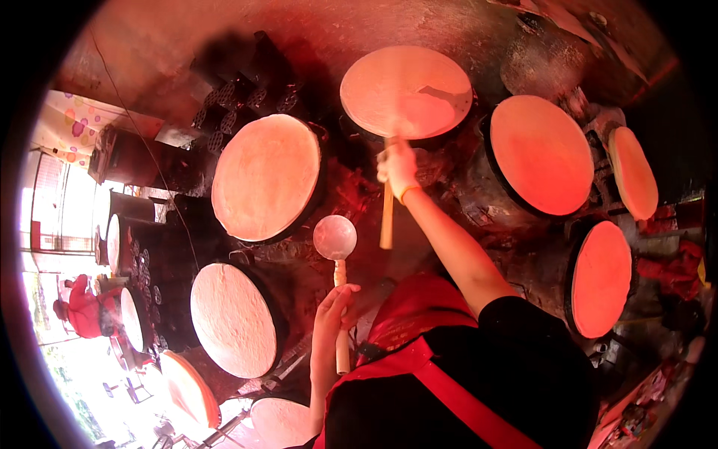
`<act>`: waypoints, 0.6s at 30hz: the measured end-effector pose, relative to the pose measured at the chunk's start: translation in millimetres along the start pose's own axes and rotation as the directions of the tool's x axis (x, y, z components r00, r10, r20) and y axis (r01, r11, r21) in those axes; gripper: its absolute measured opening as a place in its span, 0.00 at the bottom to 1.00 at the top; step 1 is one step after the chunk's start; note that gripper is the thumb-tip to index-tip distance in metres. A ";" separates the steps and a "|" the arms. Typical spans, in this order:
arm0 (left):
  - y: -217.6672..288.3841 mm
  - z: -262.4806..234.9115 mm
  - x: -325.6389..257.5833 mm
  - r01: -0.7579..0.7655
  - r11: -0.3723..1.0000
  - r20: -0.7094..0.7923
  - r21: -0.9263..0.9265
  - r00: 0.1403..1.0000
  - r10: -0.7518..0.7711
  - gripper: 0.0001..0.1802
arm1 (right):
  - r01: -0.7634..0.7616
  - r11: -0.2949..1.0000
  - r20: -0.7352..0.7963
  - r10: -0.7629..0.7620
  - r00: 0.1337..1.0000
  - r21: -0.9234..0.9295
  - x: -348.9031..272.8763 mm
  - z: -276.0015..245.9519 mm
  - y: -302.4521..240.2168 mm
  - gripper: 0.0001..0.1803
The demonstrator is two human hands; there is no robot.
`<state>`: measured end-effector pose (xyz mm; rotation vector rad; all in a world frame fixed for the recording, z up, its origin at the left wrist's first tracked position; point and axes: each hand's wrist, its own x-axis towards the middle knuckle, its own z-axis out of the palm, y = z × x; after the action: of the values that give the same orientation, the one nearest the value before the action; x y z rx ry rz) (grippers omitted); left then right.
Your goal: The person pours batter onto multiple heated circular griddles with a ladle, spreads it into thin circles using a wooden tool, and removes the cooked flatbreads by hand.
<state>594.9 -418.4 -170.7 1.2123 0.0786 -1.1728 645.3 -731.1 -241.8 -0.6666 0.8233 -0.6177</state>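
Note:
My left hand [329,310] is closed round the wooden handle of a ladle [335,238], its round bowl held upward in front of my body. My right hand [399,168] reaches forward, gripping a long wooden handle [387,224] at the near edge of the far round griddle. That tool's far end is smeared by motion, so its head cannot be made out. A pale layer of batter [396,82] covers this griddle, with a dark patch toward its right side.
More round griddles bearing pale layers stand around me, including a left one [265,179], a nearer left one [233,322] and a right one [542,157]. Dark perforated cylinders [221,112] lie behind. A person in red [82,307] is at the far left.

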 end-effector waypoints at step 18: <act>6.5 113.4 76.4 0.058 0.998 0.010 -0.028 0.998 -0.058 0.20 | -0.226 0.899 0.303 0.349 0.887 -0.376 11.4 -196.3 -103.8 0.22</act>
<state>576.8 -554.0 -164.6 1.1865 0.1233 -1.2244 467.6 -861.8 -269.9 -0.9107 0.6630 -0.0677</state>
